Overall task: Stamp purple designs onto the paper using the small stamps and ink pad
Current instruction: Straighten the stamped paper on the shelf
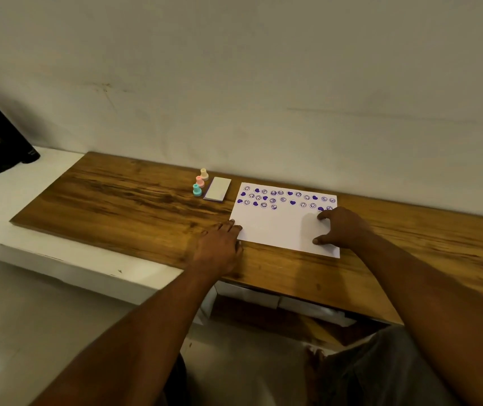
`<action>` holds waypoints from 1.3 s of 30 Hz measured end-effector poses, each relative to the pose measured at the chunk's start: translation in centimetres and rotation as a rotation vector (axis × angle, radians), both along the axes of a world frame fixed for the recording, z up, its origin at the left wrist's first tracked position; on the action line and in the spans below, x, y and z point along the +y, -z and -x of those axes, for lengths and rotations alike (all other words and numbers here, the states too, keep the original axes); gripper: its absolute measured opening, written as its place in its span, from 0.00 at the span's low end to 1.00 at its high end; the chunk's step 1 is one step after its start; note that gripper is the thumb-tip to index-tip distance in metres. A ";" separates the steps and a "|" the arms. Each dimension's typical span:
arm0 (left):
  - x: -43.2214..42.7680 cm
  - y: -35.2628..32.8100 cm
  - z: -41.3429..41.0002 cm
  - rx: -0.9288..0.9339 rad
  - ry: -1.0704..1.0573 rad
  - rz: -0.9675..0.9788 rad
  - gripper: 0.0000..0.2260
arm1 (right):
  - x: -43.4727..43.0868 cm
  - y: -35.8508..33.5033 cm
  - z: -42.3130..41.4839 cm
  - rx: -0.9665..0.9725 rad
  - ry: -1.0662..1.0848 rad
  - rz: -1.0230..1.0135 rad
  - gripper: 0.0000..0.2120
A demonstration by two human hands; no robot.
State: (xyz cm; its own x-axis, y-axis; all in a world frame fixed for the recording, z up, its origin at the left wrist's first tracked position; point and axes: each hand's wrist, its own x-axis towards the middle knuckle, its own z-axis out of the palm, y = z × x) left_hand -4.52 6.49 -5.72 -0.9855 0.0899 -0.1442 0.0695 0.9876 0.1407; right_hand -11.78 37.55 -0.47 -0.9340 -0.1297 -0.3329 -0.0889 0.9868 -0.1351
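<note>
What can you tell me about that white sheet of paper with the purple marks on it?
The white rectangular sheet of paper lies flat on the brown wooden tabletop, right of the closed ink pad. Its far part carries about three rows of purple stamped hearts and round faces; the near part is blank. The left hand touches its left edge, and the right hand rests on its right side.

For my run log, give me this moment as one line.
left hand flat at paper's left edge | right hand spread on paper | three stamps idle beside closed ink pad
</note>
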 end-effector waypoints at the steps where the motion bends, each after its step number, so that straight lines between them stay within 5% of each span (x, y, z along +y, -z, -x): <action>1: 0.0 0.0 0.0 0.004 -0.001 -0.004 0.25 | 0.0 0.0 -0.1 0.003 0.004 0.003 0.42; 39: 0.0 -0.2 -0.3 0.072 -0.007 -0.020 0.25 | -0.3 1.0 0.6 0.091 0.019 0.058 0.39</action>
